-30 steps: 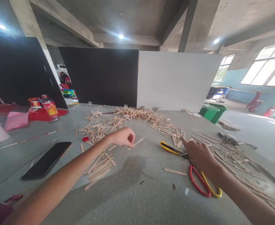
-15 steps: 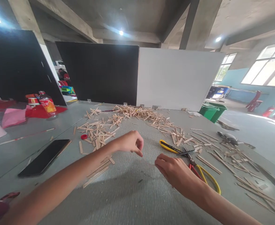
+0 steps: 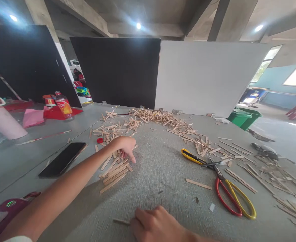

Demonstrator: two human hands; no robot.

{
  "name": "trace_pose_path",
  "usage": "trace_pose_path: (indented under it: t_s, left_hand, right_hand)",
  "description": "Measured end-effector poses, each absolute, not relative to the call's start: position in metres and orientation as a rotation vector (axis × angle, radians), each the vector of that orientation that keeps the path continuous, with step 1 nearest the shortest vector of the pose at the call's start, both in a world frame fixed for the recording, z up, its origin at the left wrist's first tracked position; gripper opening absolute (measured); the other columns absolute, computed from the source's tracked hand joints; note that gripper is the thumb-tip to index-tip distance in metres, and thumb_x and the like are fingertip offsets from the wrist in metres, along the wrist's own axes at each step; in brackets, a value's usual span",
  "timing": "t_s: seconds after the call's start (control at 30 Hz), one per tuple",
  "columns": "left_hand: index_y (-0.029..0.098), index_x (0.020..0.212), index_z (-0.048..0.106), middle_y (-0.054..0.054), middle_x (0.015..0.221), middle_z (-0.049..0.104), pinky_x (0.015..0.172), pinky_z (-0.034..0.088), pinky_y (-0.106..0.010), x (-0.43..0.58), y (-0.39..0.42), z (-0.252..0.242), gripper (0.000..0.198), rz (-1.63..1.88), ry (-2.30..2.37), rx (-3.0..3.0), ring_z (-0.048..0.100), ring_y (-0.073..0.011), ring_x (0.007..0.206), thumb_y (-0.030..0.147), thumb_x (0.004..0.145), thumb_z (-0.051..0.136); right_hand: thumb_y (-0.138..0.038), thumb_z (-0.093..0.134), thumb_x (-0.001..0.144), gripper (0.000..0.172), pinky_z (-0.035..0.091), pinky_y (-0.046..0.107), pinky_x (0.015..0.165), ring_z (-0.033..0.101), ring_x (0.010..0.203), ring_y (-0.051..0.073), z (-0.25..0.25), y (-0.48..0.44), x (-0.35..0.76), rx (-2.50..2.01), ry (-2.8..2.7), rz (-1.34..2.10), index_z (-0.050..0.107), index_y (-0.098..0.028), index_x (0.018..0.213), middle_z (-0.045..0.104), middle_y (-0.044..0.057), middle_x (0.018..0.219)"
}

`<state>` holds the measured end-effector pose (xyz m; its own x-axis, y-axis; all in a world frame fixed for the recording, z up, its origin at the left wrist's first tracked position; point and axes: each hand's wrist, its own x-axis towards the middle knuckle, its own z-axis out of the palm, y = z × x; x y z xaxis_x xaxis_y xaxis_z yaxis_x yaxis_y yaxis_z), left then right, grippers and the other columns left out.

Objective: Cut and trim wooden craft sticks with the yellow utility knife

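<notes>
My left hand (image 3: 127,148) hangs over the near end of a heap of flat wooden craft sticks (image 3: 115,173), thumb apart from its curled fingers. Nothing shows between them, and one stick end pokes out beside the hand. At the bottom edge my right hand (image 3: 155,224) is closed, low over the table, with a short thin wooden stick (image 3: 121,222) sticking out left from its fingertips. Right of the hands lie scissors (image 3: 220,176) with one red and one yellow handle, touching a yellow utility knife (image 3: 192,157). A single craft stick (image 3: 199,184) lies left of the scissors.
More sticks (image 3: 160,117) are heaped towards the upright boards (image 3: 208,77). A phone (image 3: 63,159), a red bottle cap (image 3: 100,140), a drink bottle (image 3: 63,107) and a pink cylinder (image 3: 9,122) are at left. Wood scraps (image 3: 286,181) litter the right side.
My hands have moved apart: the left went left to the stick heap, the right came down towards me. The view has turned left, and the scissors show more fully.
</notes>
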<state>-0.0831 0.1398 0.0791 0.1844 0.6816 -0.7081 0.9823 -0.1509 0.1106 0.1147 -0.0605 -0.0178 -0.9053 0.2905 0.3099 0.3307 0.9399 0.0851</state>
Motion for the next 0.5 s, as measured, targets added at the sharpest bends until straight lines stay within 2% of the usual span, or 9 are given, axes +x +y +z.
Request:
trace_pose_path:
  t_s: [0.1,0.23,0.4,0.5]
  left_hand:
    - [0.015,0.12,0.068,-0.007,0.114,0.072,0.082,0.063,-0.039,-0.08,0.137,0.073,0.028,-0.81,1.555,1.794,0.072,-0.0207,0.093,0.037,0.102,0.069]
    - [0.016,0.123,0.068,-0.008,0.119,0.071,0.085,0.063,-0.04,-0.08,0.14,0.067,0.029,-0.801,1.619,1.714,0.072,-0.0224,0.099,0.036,0.102,0.069]
    - [0.018,0.13,0.065,-0.01,0.128,0.068,0.089,0.062,-0.044,-0.092,0.148,0.07,0.032,-0.524,1.734,1.78,0.07,-0.0245,0.106,0.036,0.103,0.068]
    - [0.018,0.132,0.064,-0.01,0.131,0.067,0.092,0.061,-0.045,-0.099,0.151,0.074,0.034,-0.346,1.767,1.854,0.069,-0.0257,0.109,0.036,0.103,0.068]
  right_hand:
    - [-0.021,0.074,0.092,0.011,0.021,0.034,0.033,0.057,0.048,0.016,0.0,-0.051,0.1,-0.496,-2.922,-0.093,0.067,-0.016,0.085,0.068,0.003,0.077]
    - [-0.014,0.072,0.09,0.004,0.025,0.035,0.039,0.062,0.057,0.018,0.016,-0.036,0.094,-0.601,-2.992,-0.009,0.069,-0.014,0.092,0.072,0.007,0.087]
    - [-0.005,0.068,0.088,0.011,0.028,0.034,0.051,0.065,0.065,0.017,0.017,-0.006,0.105,-0.832,-2.899,0.124,0.069,-0.015,0.088,0.073,0.006,0.09]
    - [-0.004,0.058,0.097,0.018,0.027,0.033,0.056,0.064,0.069,0.016,0.015,0.017,0.115,-0.963,-2.819,0.16,0.07,-0.015,0.088,0.074,0.006,0.091]
